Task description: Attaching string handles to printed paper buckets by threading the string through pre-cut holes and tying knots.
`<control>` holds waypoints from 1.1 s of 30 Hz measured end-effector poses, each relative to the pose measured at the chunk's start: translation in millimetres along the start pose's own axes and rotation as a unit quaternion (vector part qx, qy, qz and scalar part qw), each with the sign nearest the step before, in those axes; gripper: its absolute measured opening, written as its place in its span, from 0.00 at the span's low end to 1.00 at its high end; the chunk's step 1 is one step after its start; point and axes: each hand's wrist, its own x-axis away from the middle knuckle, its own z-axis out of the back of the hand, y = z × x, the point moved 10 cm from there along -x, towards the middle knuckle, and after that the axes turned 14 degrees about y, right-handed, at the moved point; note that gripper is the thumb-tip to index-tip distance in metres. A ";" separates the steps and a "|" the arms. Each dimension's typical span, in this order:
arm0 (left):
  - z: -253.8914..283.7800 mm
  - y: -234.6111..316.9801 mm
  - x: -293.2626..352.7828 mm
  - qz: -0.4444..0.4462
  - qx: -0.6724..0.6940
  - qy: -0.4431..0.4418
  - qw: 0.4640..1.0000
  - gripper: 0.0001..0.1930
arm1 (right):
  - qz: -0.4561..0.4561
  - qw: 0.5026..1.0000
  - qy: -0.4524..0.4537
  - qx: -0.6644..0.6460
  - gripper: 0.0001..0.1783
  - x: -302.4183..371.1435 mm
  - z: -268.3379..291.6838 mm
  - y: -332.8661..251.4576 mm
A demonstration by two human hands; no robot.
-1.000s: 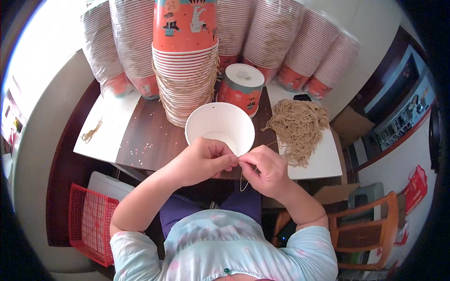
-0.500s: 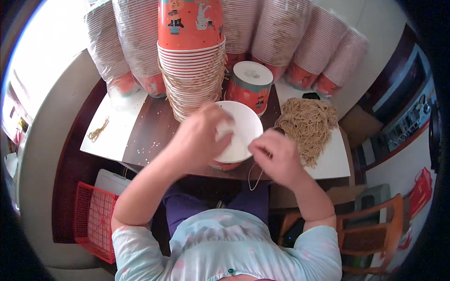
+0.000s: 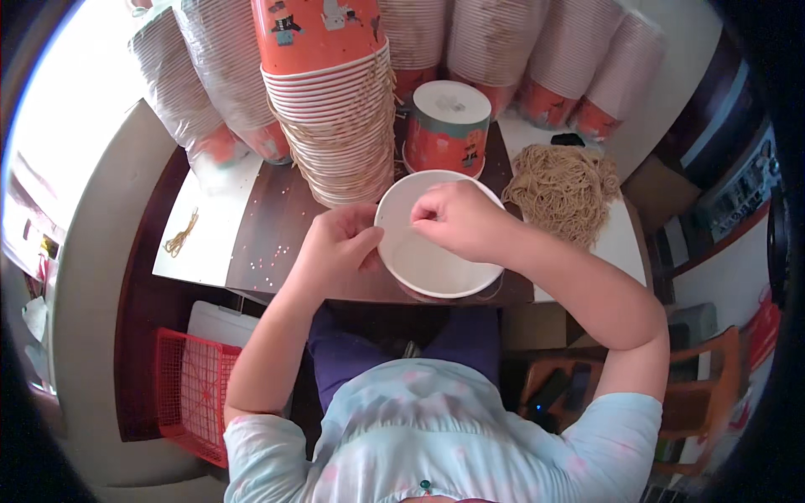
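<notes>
The right hand [image 3: 457, 220] reaches over the right rim of the open bucket [image 3: 436, 267], its thumb and fingertips drawn together inside the mouth; whether anything thin is pinched between them I cannot tell. The left hand [image 3: 342, 243] is at the bucket's left rim, fingers curled and thumb pointing at the edge; how firmly it grips there, or on what, the view does not show. The bucket stands mouth up at the near edge of the table [image 3: 272, 214], its white inside tipped into view. Just behind the bucket is an upturned bucket [image 3: 449, 134], orange and green with its white base on top. Behind and to the left of the open bucket rises a tall stack of nested buckets [image 3: 327, 101], tan cords hanging about its white rims. To the bucket's right lies a tangled heap of tan cord [image 3: 563, 194], and well to its left a small bundle of cord [image 3: 182, 233]. Farther behind it lean stacks in clear wrap [image 3: 172, 75]. Below and left of the bucket sits a red basket [image 3: 201, 390]; below and right, a wooden chair [image 3: 708, 402].
</notes>
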 end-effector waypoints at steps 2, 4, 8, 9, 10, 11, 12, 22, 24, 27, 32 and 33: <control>5.6 -10.4 8.6 0.024 0.026 0.011 0.999 0.14 | 0.093 0.995 0.012 0.020 0.08 -7.5 -13.0 -6.1; 11.5 -17.0 8.9 0.046 0.055 0.023 0.997 0.14 | 0.107 0.994 0.020 0.015 0.07 -11.6 -18.4 -6.0; 18.8 -19.1 0.4 0.013 0.036 0.043 0.998 0.12 | 0.118 0.992 0.030 0.015 0.07 -15.8 -22.2 -7.9; 21.0 -18.0 -2.6 -0.007 0.020 0.052 0.998 0.12 | 0.118 0.992 0.030 0.013 0.07 -17.5 -24.5 -7.7; 20.6 -20.4 -5.1 -0.007 0.020 0.050 0.999 0.12 | 0.116 0.993 0.035 0.005 0.07 -19.0 -25.8 -5.7; 19.8 -21.1 -7.3 -0.016 0.008 0.046 0.999 0.12 | 0.113 0.993 0.041 -0.003 0.07 -20.2 -26.2 -4.8; 18.9 -21.2 -9.1 -0.025 -0.003 0.042 0.999 0.11 | 0.112 0.993 0.042 -0.003 0.07 -21.2 -26.5 -4.7; 18.5 -25.0 -16.9 -0.020 -0.003 0.041 0.999 0.10 | 0.074 0.994 0.062 -0.047 0.06 -28.3 -26.5 -0.2; 18.4 -25.3 -17.6 -0.032 -0.012 0.035 0.999 0.10 | 0.084 0.993 0.066 -0.048 0.06 -28.7 -27.7 -0.5; 15.1 -21.0 -16.3 -0.023 -0.046 0.027 0.998 0.11 | 0.073 0.994 0.058 -0.055 0.06 -29.9 -30.9 3.0; 16.0 -21.8 -17.3 -0.030 -0.047 0.027 0.998 0.11 | 0.050 0.996 0.044 -0.066 0.07 -29.7 -31.6 0.7; 17.4 -23.2 -18.0 -0.029 -0.044 0.034 0.998 0.11 | 0.050 0.996 0.043 -0.066 0.07 -30.3 -32.7 1.3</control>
